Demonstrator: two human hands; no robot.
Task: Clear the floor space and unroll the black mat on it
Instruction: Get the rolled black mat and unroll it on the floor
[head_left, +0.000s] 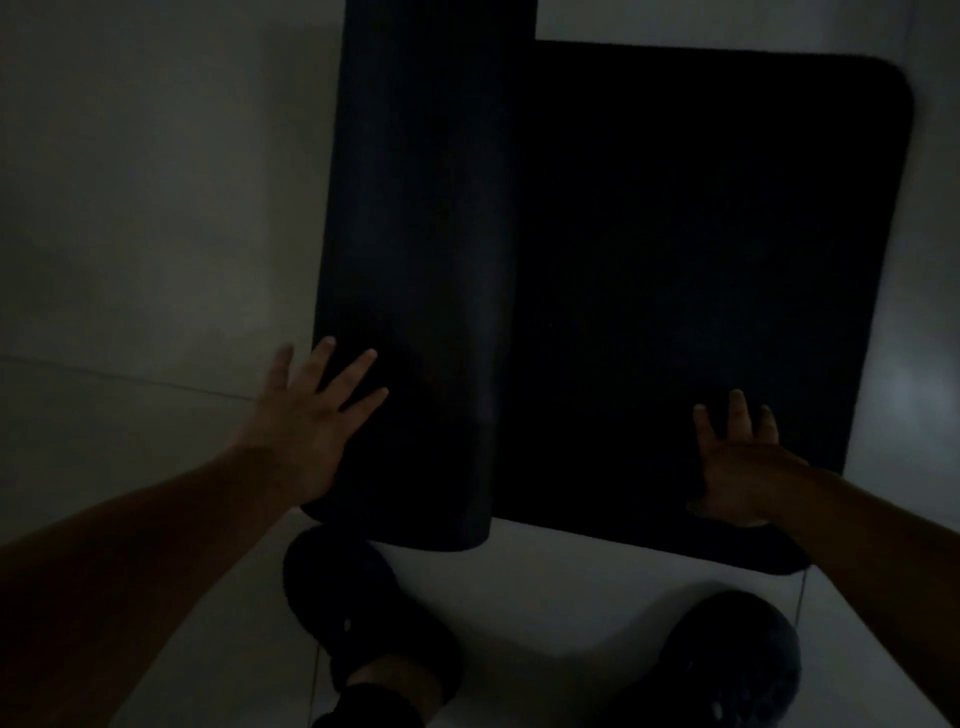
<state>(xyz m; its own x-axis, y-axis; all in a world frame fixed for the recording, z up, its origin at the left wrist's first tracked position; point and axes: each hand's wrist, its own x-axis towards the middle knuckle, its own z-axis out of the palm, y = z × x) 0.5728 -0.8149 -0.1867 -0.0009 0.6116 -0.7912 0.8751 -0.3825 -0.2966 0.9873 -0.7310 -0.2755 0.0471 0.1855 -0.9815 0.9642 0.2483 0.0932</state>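
Lying half-unrolled on floor (156, 234): black mat (701, 260); left hand (311, 415) spread on roll, right hand (743, 462) spread flat near corner.

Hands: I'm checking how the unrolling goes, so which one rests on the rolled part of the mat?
The left hand, fingers spread on the roll. The right hand presses the flat part.
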